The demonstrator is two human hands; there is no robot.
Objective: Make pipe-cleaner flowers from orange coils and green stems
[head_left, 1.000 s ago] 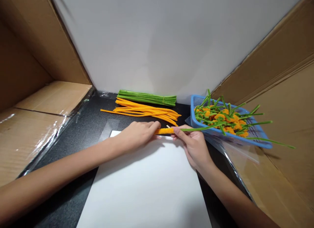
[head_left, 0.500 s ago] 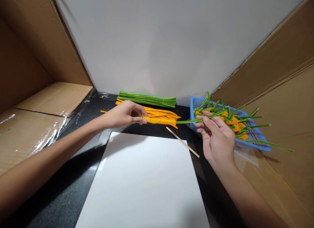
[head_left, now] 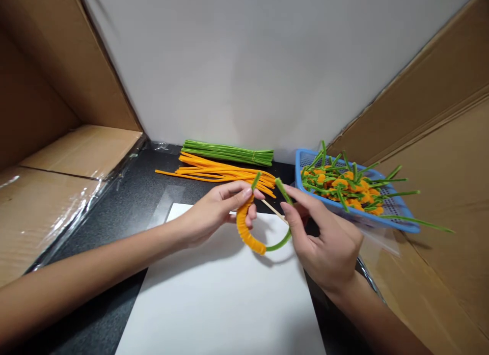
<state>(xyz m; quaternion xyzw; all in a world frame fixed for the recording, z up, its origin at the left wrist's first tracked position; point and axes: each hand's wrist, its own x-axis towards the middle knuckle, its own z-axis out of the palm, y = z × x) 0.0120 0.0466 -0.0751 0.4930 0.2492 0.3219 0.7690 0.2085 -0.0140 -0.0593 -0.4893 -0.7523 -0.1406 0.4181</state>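
A green pipe cleaner (head_left: 279, 244) with an orange pipe cleaner (head_left: 244, 231) coiled tightly around part of it is bent into an open U above the white sheet (head_left: 217, 299). My left hand (head_left: 233, 205) pinches its left end, where a short green tip sticks up past the orange coil. My right hand (head_left: 321, 233) grips the bare green part on the right, with that end poking up between thumb and index finger. The two green ends stand apart at the top.
Bundled green pipe cleaners (head_left: 227, 152) lie at the wall, with loose orange pipe cleaners (head_left: 214, 170) before them. A wooden stick (head_left: 273, 210) rests near the sheet's far edge. A blue basket (head_left: 401, 225) at right holds several orange-and-green twisted pieces. Cardboard (head_left: 49, 192) stands on both sides.
The coiled pipe cleaner went from straight and level over the orange strips to a U shape nearer me, above the sheet. Both hands came closer together and toward me.
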